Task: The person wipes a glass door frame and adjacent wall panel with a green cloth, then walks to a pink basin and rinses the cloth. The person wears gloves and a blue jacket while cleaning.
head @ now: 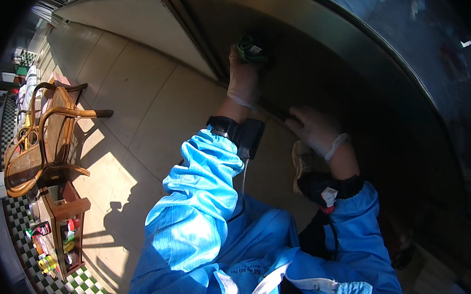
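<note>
My left hand (244, 77), in a thin translucent glove, grips a bunched green cloth (249, 50) with a small white tag. The cloth is against a dark smooth panel (365, 89) below a pane of glass. My right hand (318, 129), gloved alike and blurred, is beside the lower part of that panel with its fingers apart and nothing in them. Whether it touches the panel, I cannot tell. Black devices are strapped on both wrists, and blue sleeves (194, 201) cover my arms.
Pale floor tiles (139, 105) stretch to the left, where a rattan chair (58, 133) stands. A wooden shelf unit (65, 216) with bottles and packets is nearer me. A white panel (137, 29) adjoins the dark one. Glass (432, 41) curves along the right.
</note>
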Tool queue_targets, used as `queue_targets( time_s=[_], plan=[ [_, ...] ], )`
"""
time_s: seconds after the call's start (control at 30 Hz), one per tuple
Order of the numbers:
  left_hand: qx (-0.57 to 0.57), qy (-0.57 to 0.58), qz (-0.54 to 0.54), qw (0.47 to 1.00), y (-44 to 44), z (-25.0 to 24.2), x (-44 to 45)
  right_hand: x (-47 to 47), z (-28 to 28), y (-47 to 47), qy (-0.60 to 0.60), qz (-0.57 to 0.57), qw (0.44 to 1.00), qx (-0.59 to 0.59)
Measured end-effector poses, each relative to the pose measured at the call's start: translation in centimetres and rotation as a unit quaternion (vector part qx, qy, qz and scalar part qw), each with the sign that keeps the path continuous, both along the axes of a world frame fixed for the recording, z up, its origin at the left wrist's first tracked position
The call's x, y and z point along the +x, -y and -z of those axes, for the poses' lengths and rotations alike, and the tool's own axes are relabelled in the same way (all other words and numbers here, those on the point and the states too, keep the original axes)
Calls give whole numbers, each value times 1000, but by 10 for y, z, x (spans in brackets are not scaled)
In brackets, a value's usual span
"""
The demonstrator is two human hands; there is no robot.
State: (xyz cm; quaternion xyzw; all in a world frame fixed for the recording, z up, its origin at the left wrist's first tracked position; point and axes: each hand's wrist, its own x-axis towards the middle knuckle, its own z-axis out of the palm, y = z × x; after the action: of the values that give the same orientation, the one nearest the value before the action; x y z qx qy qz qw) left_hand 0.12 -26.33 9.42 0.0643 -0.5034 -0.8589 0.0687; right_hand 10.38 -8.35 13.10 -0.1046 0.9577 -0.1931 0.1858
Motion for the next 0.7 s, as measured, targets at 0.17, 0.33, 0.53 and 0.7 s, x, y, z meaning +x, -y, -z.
queue_targets(
  time_s=[0.17,0.33,0.53,0.7],
  plan=[
    [3,-7,28,1000,-9,10,1,-4,3,2,13,-1,999,33],
    [-104,-20,27,994,-23,19,10,-8,16,1,4,-28,997,70],
    [-151,-37,15,988,-32,24,14,-12,31,0,-12,-73,995,69],
    [-247,-44,-1,968,-50,38,17,-16,31,6,77,-72,986,129]
  ],
)
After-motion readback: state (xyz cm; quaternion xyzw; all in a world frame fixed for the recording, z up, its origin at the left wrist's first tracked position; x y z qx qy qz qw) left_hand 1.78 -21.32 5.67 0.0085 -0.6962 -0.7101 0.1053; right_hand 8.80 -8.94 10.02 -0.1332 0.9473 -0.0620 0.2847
